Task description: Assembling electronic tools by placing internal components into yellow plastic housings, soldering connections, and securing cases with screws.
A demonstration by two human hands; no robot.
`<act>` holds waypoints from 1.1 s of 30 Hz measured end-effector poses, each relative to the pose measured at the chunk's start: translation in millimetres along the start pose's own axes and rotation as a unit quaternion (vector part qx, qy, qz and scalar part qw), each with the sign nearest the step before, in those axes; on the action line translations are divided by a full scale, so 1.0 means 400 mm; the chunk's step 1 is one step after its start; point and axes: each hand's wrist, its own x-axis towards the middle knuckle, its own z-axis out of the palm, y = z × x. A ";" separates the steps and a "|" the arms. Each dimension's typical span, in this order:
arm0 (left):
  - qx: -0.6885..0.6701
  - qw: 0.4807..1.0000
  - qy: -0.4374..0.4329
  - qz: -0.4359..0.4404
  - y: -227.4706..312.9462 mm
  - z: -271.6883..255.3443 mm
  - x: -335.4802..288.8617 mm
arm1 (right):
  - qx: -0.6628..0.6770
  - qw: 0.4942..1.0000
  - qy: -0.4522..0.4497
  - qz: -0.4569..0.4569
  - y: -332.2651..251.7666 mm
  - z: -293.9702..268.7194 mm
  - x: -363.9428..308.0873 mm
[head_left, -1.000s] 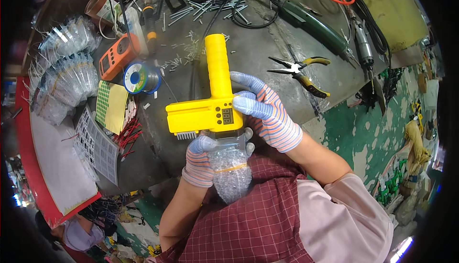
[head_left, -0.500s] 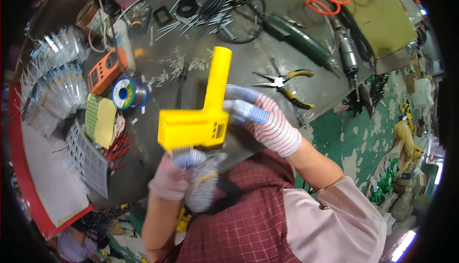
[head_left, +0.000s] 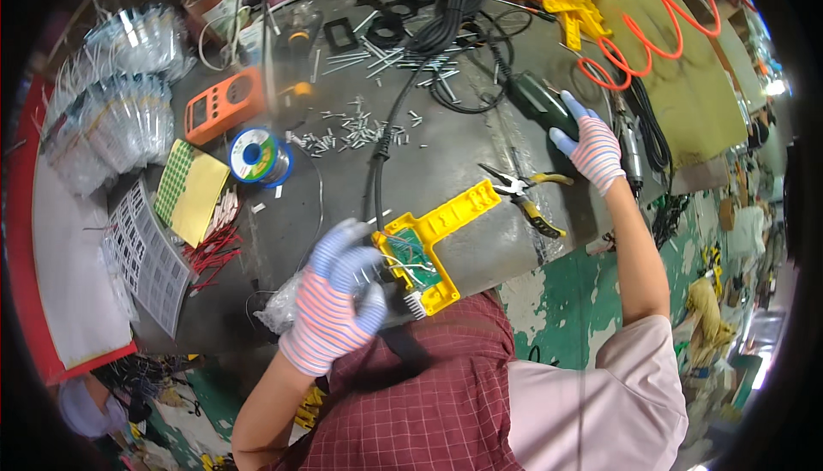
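A yellow plastic housing [head_left: 463, 212] with a handle lies on the table in front of me, its hollow side up. Inside it sits a green circuit board [head_left: 410, 257] with thin wires, and a black cable [head_left: 382, 150] runs into its far end. Just left of the housing is my left hand [head_left: 330, 304], striped-gloved, with fingers apart and holding nothing visible. A crumpled clear plastic bag [head_left: 279, 308] lies beside that hand. To the right, my gloved right hand [head_left: 596, 152] has its fingers around a dark green electric screwdriver [head_left: 540, 101], covering its front part.
Pliers [head_left: 530, 188] lie between housing and right hand. Loose screws [head_left: 356, 131], a solder spool [head_left: 257, 158] and an orange meter [head_left: 225, 104] stand farther left. Bagged parts [head_left: 120, 124] crowd the left side. A coiled orange hose [head_left: 639, 55] hangs at the far right.
The yellow housing went from my left hand onto the table, turned with its board showing. My left hand let go of it; my right hand moved right and took hold of the electric screwdriver.
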 end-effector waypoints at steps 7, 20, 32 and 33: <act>0.127 0.970 0.116 -0.171 -0.152 -0.065 0.122 | 0.680 0.726 0.045 0.093 -0.019 -0.153 -0.033; 0.314 0.918 0.042 -0.240 -0.249 -0.035 0.204 | 0.809 0.546 0.119 -0.182 -0.332 -0.198 -0.263; 0.303 0.913 0.031 -0.270 -0.277 -0.020 0.262 | 0.822 0.547 0.092 -0.128 -0.349 -0.119 -0.316; 0.306 0.917 0.044 -0.251 -0.277 -0.027 0.252 | 0.825 0.544 0.079 -0.129 -0.354 -0.122 -0.317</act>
